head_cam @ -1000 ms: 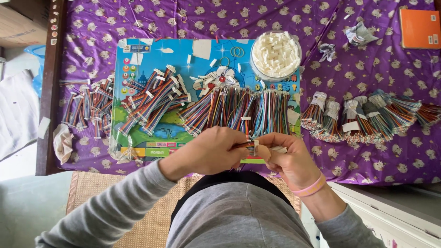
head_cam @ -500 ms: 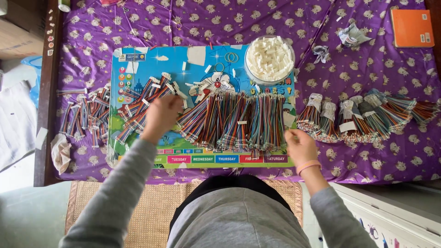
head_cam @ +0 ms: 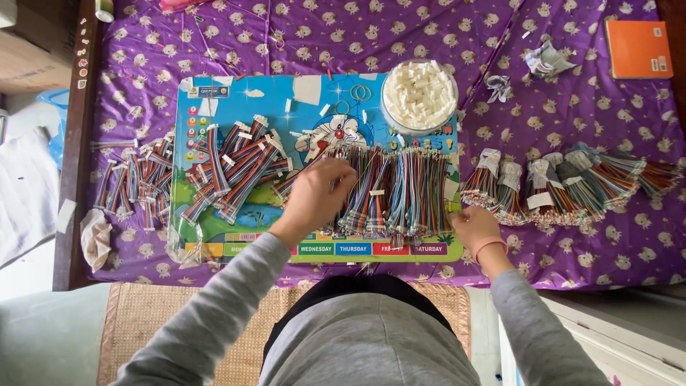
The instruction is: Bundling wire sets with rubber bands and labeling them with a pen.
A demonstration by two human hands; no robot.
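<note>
Left hand (head_cam: pixel 314 194) rests with curled fingers on the near end of a loose row of multicoloured wires (head_cam: pixel 389 191), fingertips pressed into the strands; whether it has pinched any of them up cannot be told from above. Right hand (head_cam: pixel 477 225) lies lightly closed at the row's right edge, just touching the last strands and holding nothing that shows.

The row is spread across the middle of a bright cartoon play mat (head_cam: pixel 214 107), which sits on a purple flowered cloth (head_cam: pixel 572 129) covering the bench. By the look of it the work is well along but not finished — tied bundles of wire (head_cam: pixel 239 168) lie stacked on the mat's left side, more small bundles (head_cam: pixel 136 182) sit on the cloth beyond its left edge, and a further line of taped bundles (head_cam: pixel 564 184) fans out to the right of the right hand. What remains is the wide loose row between the two hands, still unbound.

A round clear tub of white pieces (head_cam: pixel 419 94) stands at the top of the mat, just above the row, with a few rubber bands (head_cam: pixel 359 92) lying beside it. Scraps of white tape are scattered over the mat. An orange notebook (head_cam: pixel 637 48) lies at the far right corner, and crumpled wrappers (head_cam: pixel 544 58) sit near it — all well apart from the hands. Nothing blocks either hand; the crowded bundles on both sides leave little free room on the mat.
</note>
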